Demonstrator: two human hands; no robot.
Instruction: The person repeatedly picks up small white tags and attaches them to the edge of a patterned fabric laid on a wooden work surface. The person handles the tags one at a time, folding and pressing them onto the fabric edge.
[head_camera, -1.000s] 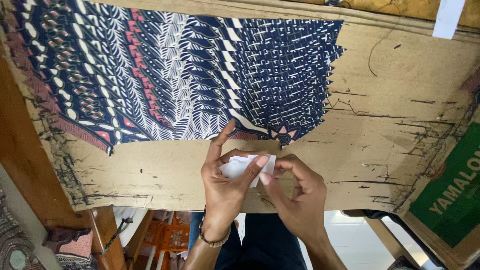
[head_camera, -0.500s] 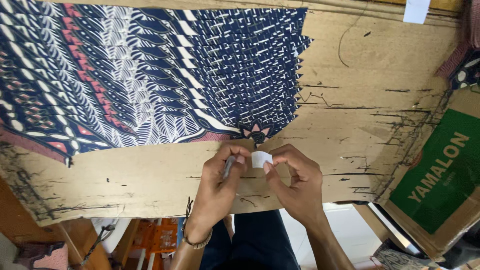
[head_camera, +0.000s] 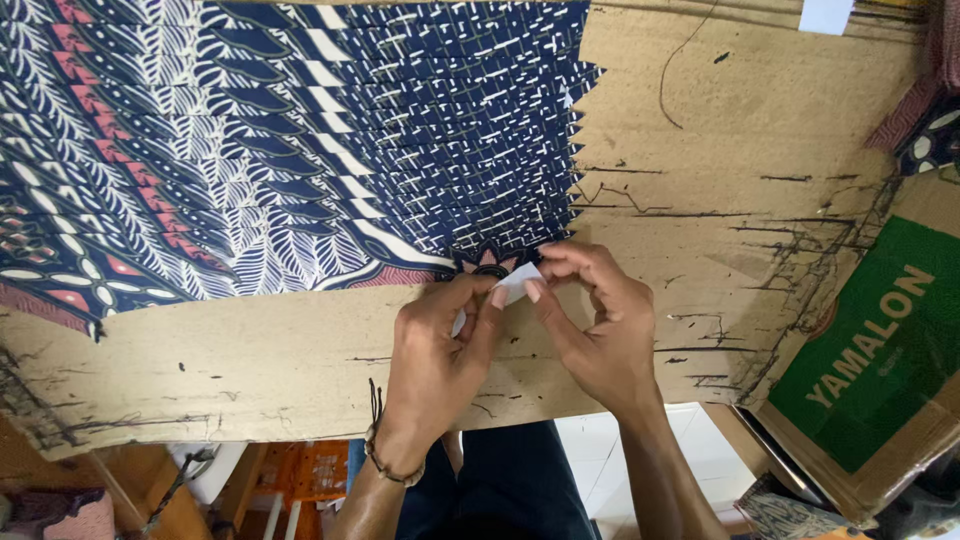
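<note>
From the head view, the left hand (head_camera: 435, 350) and right hand (head_camera: 595, 325) met over the cardboard board (head_camera: 750, 200), fingertips pinched together on a small white paper piece (head_camera: 515, 283). That piece sat just below the lower edge of the fanned stack of navy patterned fabric (head_camera: 300, 150) on the board, a green-printed box (head_camera: 880, 350) to its right.

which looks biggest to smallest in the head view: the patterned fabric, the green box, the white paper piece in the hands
1. patterned fabric
2. green box, partly cut off by the frame edge, so its full size is unsure
3. white paper piece, pinched between both hands
</note>
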